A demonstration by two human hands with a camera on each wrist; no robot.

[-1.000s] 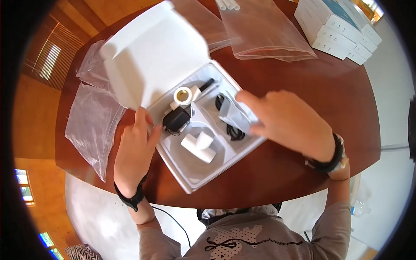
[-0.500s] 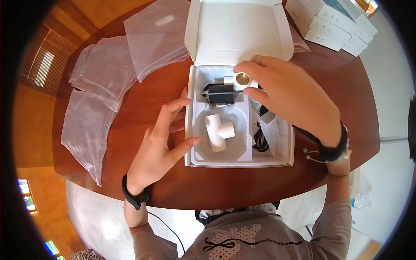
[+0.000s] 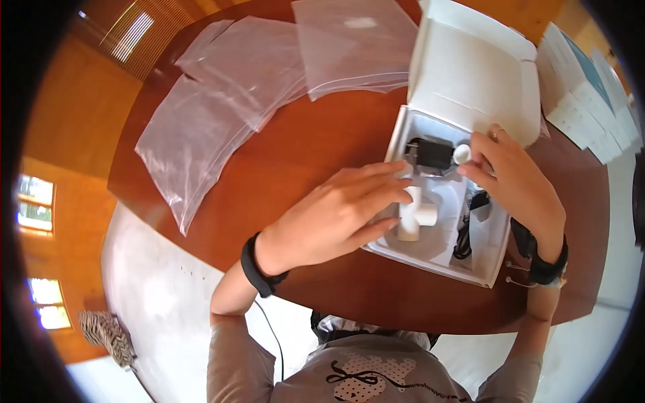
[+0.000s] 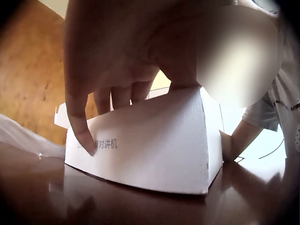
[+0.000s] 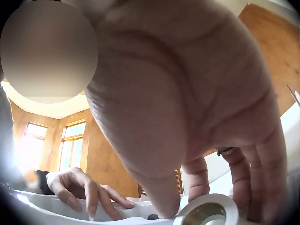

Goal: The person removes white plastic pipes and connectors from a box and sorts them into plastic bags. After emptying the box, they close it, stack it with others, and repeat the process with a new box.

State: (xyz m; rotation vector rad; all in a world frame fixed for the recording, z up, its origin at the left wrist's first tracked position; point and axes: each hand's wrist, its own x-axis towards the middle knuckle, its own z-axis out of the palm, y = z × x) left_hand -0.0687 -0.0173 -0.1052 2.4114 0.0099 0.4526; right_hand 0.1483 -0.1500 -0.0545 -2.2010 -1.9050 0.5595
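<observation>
In the head view an open white box stands on the table, its moulded tray holding parts. My right hand reaches over the upper right of the tray and pinches a white pipe fitting with thumb and fingers; the right wrist view shows the brass-lined mouth of the fitting. Beside it lies a black power adapter. My left hand crosses the box's left edge, fingers mostly straight above a white T-shaped pipe fitting. In the left wrist view a finger hangs outside the printed box wall.
A coiled black cable and a small plastic bag lie in the tray's right compartment. The raised lid stands behind. Clear plastic bags spread over the table's left and back. Stacked white boxes stand at the far right.
The box has turned, with its lid now at the back. The right hand has gone from the box's right edge to the brass-lined fitting, which has shifted. The left hand has moved over the tray.
</observation>
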